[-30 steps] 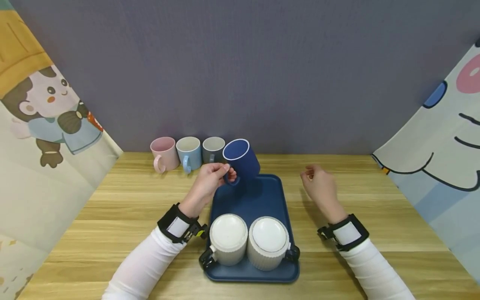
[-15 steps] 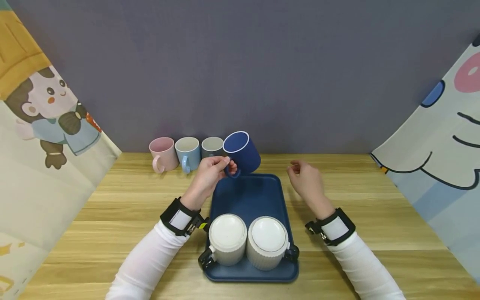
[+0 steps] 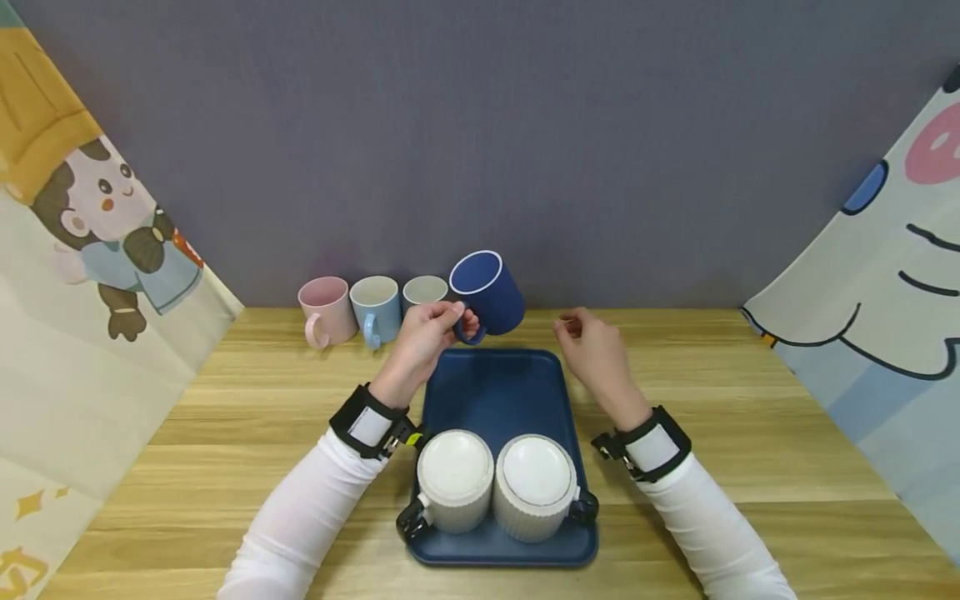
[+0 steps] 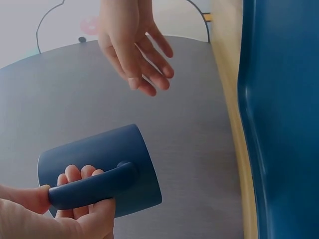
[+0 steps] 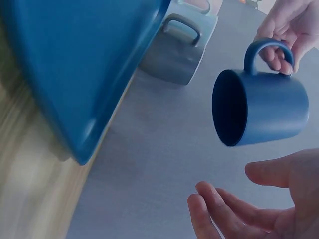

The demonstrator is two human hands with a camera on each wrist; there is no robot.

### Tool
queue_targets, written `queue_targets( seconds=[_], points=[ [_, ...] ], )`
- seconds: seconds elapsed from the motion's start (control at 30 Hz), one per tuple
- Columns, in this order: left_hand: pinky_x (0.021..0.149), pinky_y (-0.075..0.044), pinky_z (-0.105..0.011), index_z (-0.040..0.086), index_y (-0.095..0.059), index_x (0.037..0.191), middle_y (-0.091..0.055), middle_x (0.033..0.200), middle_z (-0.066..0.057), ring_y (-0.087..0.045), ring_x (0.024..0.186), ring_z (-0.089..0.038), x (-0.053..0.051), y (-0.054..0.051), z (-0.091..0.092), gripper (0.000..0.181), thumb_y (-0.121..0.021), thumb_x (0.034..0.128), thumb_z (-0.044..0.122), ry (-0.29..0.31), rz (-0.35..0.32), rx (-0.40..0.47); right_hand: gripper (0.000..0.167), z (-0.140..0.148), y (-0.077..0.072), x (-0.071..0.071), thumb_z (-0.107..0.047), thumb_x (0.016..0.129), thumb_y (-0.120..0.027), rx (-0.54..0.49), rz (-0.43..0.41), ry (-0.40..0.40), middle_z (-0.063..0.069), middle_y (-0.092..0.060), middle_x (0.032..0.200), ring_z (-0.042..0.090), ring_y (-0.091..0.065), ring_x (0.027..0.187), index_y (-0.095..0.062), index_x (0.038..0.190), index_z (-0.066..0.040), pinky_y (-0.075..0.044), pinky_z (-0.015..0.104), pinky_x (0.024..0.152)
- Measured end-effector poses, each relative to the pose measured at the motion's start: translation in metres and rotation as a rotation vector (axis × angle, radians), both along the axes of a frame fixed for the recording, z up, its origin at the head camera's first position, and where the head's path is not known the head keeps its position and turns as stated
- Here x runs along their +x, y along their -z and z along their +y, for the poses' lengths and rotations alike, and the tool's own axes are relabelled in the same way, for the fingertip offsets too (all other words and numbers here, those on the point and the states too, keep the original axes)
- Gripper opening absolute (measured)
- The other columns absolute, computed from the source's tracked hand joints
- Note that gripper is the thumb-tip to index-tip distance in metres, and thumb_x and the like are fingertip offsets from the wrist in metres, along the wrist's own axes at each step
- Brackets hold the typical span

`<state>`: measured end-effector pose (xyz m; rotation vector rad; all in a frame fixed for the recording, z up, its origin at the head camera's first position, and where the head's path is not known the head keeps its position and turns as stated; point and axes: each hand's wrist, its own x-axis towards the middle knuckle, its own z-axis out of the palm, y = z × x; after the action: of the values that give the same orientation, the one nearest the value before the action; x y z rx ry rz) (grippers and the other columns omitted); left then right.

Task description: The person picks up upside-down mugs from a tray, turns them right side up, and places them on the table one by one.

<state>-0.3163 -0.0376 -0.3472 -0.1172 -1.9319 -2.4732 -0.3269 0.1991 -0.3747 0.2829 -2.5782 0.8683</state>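
My left hand (image 3: pixel 423 337) grips the handle of a dark blue mug (image 3: pixel 497 302), which hangs tilted above the far end of the blue tray (image 3: pixel 495 383). In the left wrist view the thumb and fingers of the left hand (image 4: pixel 75 214) wrap the handle of the mug (image 4: pixel 119 149). To the right of the mug, apart from it, is my right hand (image 3: pixel 600 354), holding nothing. The right wrist view has the fingers of the right hand (image 5: pixel 249 204) loosely spread beside the mug (image 5: pixel 274 107).
Two ribbed mugs, a left one (image 3: pixel 455 471) and a right one (image 3: pixel 537 479), stand upside down on the near part of the tray, black handles outward. A pink mug (image 3: pixel 337 312), a light blue mug (image 3: pixel 385 312) and a grey mug (image 3: pixel 424 289) stand upright by the back wall.
The left hand has raised the dark blue mug and shifted it slightly right and away from the tray. My right hand has moved left, closer to the mug.
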Motion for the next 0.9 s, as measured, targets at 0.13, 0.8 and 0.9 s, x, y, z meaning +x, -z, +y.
queue_targets(
  seconds=[0.13,0.8,0.9],
  points=[
    [0.075,-0.055,-0.026,-0.012,-0.058,0.097,-0.064,0.075,-0.003,-0.064,0.072,-0.014,-0.002,-0.004,0.002,0.02,-0.048,0.0981,0.006,-0.001,0.001,0.007,0.031,-0.004,-0.004,0.0,-0.031,0.093,-0.058,-0.017,0.002,-0.006,0.013,-0.072,0.094,0.03,-0.067,0.086,-0.065,0.108,-0.004,-0.051,0.045,0.072],
    [0.077,-0.056,-0.028,-0.002,-0.055,0.089,-0.063,0.076,-0.004,-0.065,0.074,-0.014,-0.011,-0.015,0.018,0.016,-0.046,0.099,0.006,-0.009,-0.008,0.141,0.038,-0.029,-0.023,-0.004,-0.035,0.094,-0.058,-0.107,-0.029,-0.077,0.015,-0.071,0.094,0.028,-0.067,0.083,-0.068,0.105,0.0,-0.054,0.042,0.072],
    [0.077,-0.056,-0.028,-0.002,-0.055,0.091,-0.062,0.078,-0.005,-0.065,0.075,-0.015,-0.012,-0.017,0.019,0.017,-0.044,0.0997,0.007,-0.002,-0.008,0.155,0.039,-0.03,-0.023,-0.005,-0.037,0.094,-0.057,-0.119,-0.034,-0.089,0.013,-0.071,0.091,0.026,-0.066,0.08,-0.069,0.103,-0.001,-0.053,0.04,0.07]
  ],
)
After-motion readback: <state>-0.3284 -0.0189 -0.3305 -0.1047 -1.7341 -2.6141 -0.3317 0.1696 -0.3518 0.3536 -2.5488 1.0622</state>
